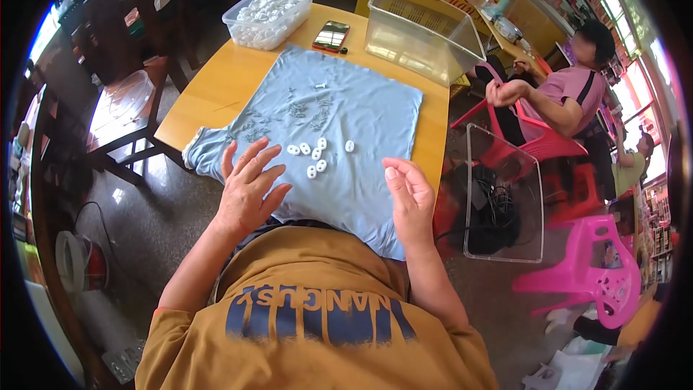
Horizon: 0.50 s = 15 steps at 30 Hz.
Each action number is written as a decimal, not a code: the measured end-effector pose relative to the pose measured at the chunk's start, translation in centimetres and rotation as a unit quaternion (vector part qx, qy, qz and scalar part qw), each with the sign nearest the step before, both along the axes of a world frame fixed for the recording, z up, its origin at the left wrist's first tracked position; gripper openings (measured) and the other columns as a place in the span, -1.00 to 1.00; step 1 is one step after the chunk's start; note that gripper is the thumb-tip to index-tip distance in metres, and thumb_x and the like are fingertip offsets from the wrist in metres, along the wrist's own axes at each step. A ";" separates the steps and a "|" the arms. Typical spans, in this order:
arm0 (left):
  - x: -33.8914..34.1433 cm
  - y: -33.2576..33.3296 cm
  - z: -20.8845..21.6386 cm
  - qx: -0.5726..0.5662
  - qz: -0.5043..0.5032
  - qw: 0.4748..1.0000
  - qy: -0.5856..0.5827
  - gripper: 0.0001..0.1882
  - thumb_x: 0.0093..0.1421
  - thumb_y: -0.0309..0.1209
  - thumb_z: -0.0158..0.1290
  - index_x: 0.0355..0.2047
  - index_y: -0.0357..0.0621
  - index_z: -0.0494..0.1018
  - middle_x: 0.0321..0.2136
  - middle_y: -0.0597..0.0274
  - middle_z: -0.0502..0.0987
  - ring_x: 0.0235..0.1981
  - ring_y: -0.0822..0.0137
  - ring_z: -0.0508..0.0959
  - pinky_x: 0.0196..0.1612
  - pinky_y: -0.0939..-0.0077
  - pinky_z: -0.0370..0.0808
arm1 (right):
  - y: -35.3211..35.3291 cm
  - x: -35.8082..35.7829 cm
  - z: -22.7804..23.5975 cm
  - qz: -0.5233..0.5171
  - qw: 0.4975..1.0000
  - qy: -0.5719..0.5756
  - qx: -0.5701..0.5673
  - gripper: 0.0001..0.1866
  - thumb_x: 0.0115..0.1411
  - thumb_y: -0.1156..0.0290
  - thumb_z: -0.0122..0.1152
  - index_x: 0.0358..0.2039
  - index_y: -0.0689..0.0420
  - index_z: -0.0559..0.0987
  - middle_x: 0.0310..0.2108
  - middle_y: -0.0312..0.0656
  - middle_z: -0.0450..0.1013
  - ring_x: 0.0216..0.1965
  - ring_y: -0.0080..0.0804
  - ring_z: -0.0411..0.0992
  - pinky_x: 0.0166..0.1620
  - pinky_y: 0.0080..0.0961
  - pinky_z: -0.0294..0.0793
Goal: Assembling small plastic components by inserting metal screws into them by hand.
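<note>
A light blue cloth (361,112) covers the middle of the wooden table. On it lie several small white oval pieces (316,153), each with dark holes or dots; one lies apart to the right. Beyond them are scattered small grey metal pieces (297,110), perhaps screws, and a small white piece (320,85). My left hand (250,186) hovers over the cloth's near left part, fingers spread and empty, beside the oval pieces. Over the near right part is my right hand (411,198), thumb and fingertips drawn together. Whatever the pinch may hold is too small to make out.
A clear tub (267,32) full of white pieces stands at the table's far left. Near it are a phone (331,36) and a clear empty bin (411,47). Right of the table are another clear bin (505,238) with dark cables, a pink chair (588,267) and a seated person (567,94).
</note>
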State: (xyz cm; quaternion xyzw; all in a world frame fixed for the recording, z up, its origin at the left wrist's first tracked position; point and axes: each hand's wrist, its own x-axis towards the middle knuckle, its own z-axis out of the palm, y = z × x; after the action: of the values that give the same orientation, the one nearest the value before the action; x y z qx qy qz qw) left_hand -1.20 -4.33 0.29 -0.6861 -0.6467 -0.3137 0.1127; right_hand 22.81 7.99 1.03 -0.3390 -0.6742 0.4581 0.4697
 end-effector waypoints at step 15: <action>0.6 2.8 1.1 -0.051 -0.071 0.996 -0.026 -0.72 -0.04 -0.29 0.20 -0.31 -0.09 0.49 0.00 0.22 0.40 0.14 0.20 0.29 0.21 0.03 -0.04 | 1.2 -1.9 -0.2 0.046 0.988 0.022 -0.143 -0.79 0.25 0.43 0.02 -0.22 0.31 0.50 -0.31 -0.26 0.44 -0.25 -0.62 0.37 -0.14 -0.65 0.36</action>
State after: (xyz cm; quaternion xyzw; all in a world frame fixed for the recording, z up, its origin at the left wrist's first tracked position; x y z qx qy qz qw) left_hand -0.59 -1.49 1.38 -0.7268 -0.6140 -0.3054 0.0383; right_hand 20.88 9.20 0.85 -0.3610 -0.6061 0.5784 0.4097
